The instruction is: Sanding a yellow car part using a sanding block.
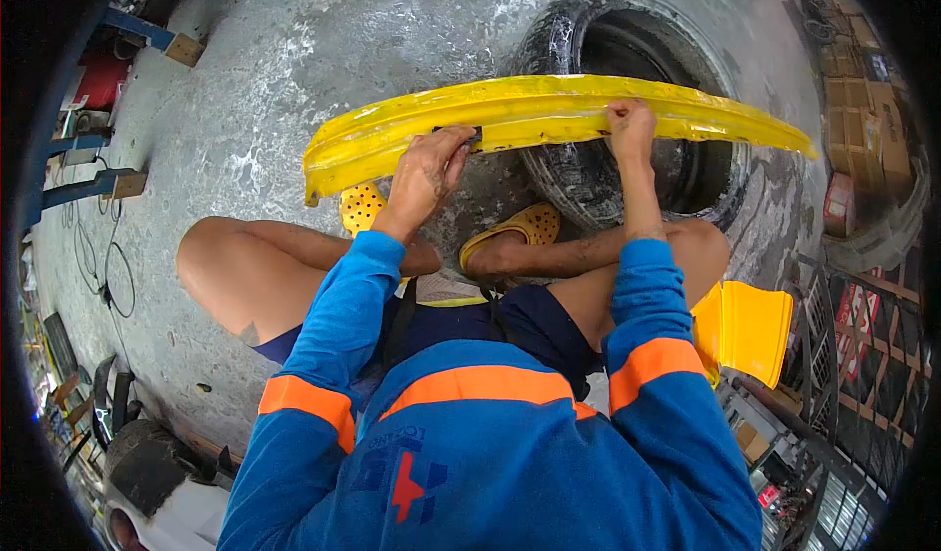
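A long, curved yellow panel (pixel 529 108), glossy and ridged like a car body trim piece, stretches across in front of me. Its right part lies over a tire (pixel 559 51). My left hand (pixel 431 171) is closed on a small dark block (pixel 474 134), pressed against the panel's near edge left of the middle. Most of that block is hidden under the fingers. Farther right, my right hand (pixel 630 129) pinches the panel, its fingertips on the ridge above the tire.
Yellow clogs (pixel 529 225) are on my feet, close below the panel. A yellow plastic piece (pixel 755 333) stands by my right knee. Cardboard boxes (pixel 853 125) and a metal rack (pixel 818 355) line the right side. Blue lift arms (pixel 88 190) and cables (pixel 118 276) are at left.
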A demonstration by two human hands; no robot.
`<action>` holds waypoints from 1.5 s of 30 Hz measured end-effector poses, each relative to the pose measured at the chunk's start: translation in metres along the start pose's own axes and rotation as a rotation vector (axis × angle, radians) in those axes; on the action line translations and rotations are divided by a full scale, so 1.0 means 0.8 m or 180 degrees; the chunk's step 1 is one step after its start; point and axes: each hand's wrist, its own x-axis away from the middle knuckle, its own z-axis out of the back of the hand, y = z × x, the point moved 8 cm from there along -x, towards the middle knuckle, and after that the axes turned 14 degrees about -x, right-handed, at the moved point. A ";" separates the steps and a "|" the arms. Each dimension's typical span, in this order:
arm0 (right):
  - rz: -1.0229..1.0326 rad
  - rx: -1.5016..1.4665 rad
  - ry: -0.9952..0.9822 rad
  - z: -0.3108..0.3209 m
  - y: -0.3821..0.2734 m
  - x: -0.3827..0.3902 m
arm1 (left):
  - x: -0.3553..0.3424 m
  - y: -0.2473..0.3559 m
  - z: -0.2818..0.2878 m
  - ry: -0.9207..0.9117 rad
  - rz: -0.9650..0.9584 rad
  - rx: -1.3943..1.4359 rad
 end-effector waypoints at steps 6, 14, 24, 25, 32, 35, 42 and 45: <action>0.0477 -0.0335 -0.0270 -0.065 -0.042 0.023 | 0.001 -0.001 -0.001 0.0051 0.0003 -0.0112; -0.0117 -0.0530 0.0685 -0.002 0.032 0.015 | 0.001 -0.002 -0.001 0.0074 -0.0009 0.0000; 0.0119 -0.0515 0.0650 -0.068 -0.050 0.044 | 0.000 -0.001 -0.001 0.0107 0.0019 -0.0097; 0.0051 -0.0620 0.0583 -0.072 -0.055 0.047 | 0.000 -0.001 -0.001 0.0102 0.0025 -0.0101; -0.0581 -0.0362 0.1119 -0.003 0.003 0.023 | 0.002 -0.004 0.000 0.0151 -0.0010 -0.0042; -0.0456 -0.0046 0.0951 -0.013 0.006 0.017 | 0.002 -0.005 0.000 0.0182 -0.0030 -0.0014; -0.0153 -0.0647 0.0832 -0.081 -0.075 0.048 | 0.001 -0.003 -0.001 0.0097 -0.0009 -0.0062; -0.0036 -0.0596 0.0636 -0.104 -0.116 0.059 | 0.000 -0.003 -0.003 0.0079 0.0067 -0.0027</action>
